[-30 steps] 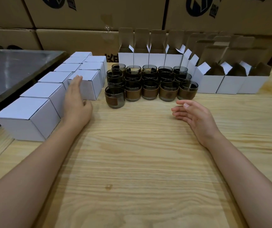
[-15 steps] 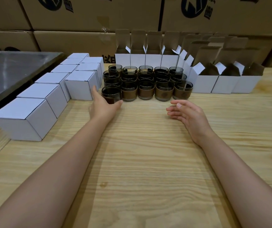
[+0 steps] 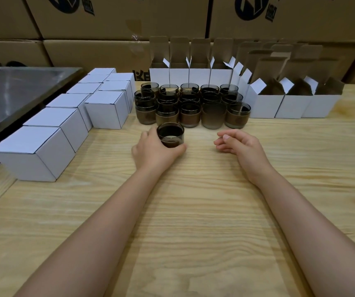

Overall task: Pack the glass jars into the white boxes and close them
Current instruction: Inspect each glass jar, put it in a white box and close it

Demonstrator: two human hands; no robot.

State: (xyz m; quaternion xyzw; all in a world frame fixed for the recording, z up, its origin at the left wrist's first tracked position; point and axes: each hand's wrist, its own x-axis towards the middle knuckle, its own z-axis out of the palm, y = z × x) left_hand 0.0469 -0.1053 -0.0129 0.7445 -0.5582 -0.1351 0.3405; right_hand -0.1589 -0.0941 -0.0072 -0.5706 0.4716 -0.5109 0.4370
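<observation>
While the left hand (image 3: 153, 152) curls its fingers and thumb round one dark glass jar (image 3: 170, 136) at the centre of the frame, that jar is upright with its mouth up, just in front of the other jars (image 3: 191, 103) and apart from them. Whether its base touches the wooden table (image 3: 193, 211) cannot be told. The other jars stand packed together in rows above the centre of the frame, each with a brownish band round its lower half. To the right of centre, the right hand (image 3: 242, 146) lies on its edge on the table, its fingers loosely bent and holding nothing, well apart from the held jar.

Closed white boxes (image 3: 105, 109) sit in two rows running from the middle left toward the upper centre. Open white boxes (image 3: 266, 106) with their flaps raised line the back and the upper right, behind and beside the jars. Brown cartons (image 3: 108, 18) fill the top of the frame, and a grey metal surface (image 3: 11, 93) lies at the upper left.
</observation>
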